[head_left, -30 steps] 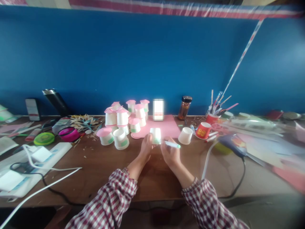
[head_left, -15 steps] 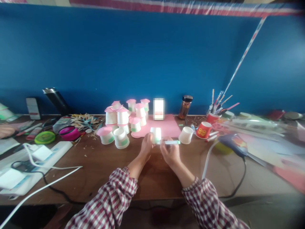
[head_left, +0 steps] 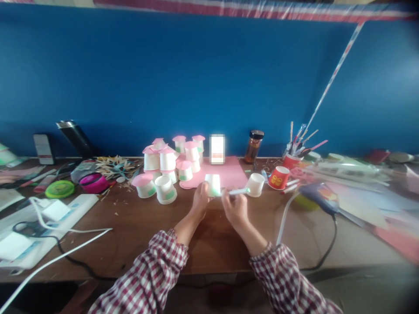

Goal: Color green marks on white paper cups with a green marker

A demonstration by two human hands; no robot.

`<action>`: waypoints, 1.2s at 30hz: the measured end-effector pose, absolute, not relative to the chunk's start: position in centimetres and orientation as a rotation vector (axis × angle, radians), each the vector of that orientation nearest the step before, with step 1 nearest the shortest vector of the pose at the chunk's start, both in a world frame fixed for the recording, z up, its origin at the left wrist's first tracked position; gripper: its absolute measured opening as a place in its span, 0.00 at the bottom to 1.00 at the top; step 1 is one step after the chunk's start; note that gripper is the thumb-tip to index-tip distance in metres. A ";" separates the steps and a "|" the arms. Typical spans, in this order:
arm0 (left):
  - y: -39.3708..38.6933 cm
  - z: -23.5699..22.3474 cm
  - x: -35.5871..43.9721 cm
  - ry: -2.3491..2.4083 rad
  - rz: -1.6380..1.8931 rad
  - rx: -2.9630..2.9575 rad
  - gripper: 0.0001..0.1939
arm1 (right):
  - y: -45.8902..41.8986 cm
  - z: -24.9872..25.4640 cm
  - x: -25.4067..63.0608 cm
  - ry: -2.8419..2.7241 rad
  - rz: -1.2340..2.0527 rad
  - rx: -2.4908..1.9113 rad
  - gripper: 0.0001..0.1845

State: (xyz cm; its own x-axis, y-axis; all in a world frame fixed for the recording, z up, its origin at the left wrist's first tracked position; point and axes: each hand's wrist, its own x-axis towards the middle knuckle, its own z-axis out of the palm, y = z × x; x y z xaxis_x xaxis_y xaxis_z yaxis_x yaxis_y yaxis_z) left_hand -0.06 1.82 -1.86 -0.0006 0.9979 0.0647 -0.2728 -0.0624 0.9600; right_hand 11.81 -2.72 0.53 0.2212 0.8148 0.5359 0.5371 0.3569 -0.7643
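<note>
My left hand [head_left: 200, 199] is closed around the left side of a white paper cup [head_left: 213, 184], which has a green patch low on its front. In my right hand [head_left: 236, 206] is a marker [head_left: 238, 191] with a pale barrel and a green end, its other end pointing at the cup. Whether the tip touches the cup I cannot make out. Behind the cup lies a sheet of pink paper [head_left: 229, 172]. A loose white cup [head_left: 255, 185] stands right of the marker. To the left are white cups with pink paper tops [head_left: 168, 159] and an uncovered cup [head_left: 165, 189].
A glue gun [head_left: 319, 198] with its cord lies at right, near a red cup [head_left: 279, 178] and a holder of sticks and tools [head_left: 292, 161]. A brown jar [head_left: 254, 147] stands behind. At left are a power strip [head_left: 49, 231], a pink tape roll [head_left: 94, 183] and wood scraps.
The marker's green end has shifted slightly right and up as my right hand tilts it. The cup stays in my left hand. The whole view has moved a little.
</note>
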 end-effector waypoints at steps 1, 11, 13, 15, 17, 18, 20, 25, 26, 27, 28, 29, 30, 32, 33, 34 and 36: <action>1.8 -1.9 -0.1 0.973 1.359 1.068 0.23 | -2.8 0.6 11.8 -1.461 0.316 -1.291 0.14; 1.7 -1.5 0.0 0.933 1.418 1.013 0.22 | -2.6 0.6 12.0 -1.402 0.297 -1.314 0.13; 1.8 -1.6 0.0 0.956 1.412 1.018 0.22 | -2.7 0.6 11.9 -1.416 0.321 -1.289 0.12; 1.7 -1.5 0.0 0.949 1.412 1.031 0.21 | -2.8 0.7 11.8 -1.429 0.335 -1.271 0.11; 1.6 -1.4 0.1 0.915 1.417 1.034 0.20 | -2.8 0.7 11.8 -1.438 0.349 -1.260 0.11; 1.6 -1.3 0.1 0.900 1.415 1.032 0.20 | -2.8 0.8 11.8 -1.441 0.354 -1.256 0.11; 1.5 -1.1 0.1 0.885 1.400 1.026 0.21 | -2.9 0.9 11.8 -1.444 0.353 -1.259 0.11; 1.6 -1.2 0.1 0.895 1.398 1.021 0.21 | -3.0 1.1 11.8 -1.449 0.349 -1.277 0.11; 1.6 -1.2 0.1 0.896 1.400 1.021 0.21 | -3.0 1.1 11.8 -1.450 0.351 -1.274 0.11; 1.6 -1.3 0.1 0.896 1.398 1.021 0.21 | -3.0 1.1 11.8 -1.451 0.351 -1.272 0.11; 1.6 -1.3 0.1 0.898 1.394 1.019 0.21 | -3.0 1.1 11.8 -1.451 0.351 -1.272 0.11; 1.5 -1.2 0.1 0.900 1.390 1.015 0.21 | -3.1 1.2 11.8 -1.452 0.350 -1.274 0.11; 1.5 -1.2 0.1 0.902 1.387 1.010 0.21 | -3.1 1.2 11.8 -1.453 0.350 -1.277 0.12; 1.4 -1.1 0.1 0.904 1.389 0.999 0.21 | -3.1 1.2 11.7 -1.462 0.351 -1.282 0.12; 1.4 -1.1 0.1 0.904 1.392 0.995 0.21 | -3.0 1.2 11.7 -1.466 0.352 -1.281 0.12; 1.4 -1.1 0.1 0.902 1.395 0.995 0.21 | -3.0 1.2 11.7 -1.469 0.351 -1.280 0.13; 1.5 -1.1 0.1 0.892 1.394 1.007 0.21 | -3.0 1.1 11.7 -1.470 0.349 -1.278 0.13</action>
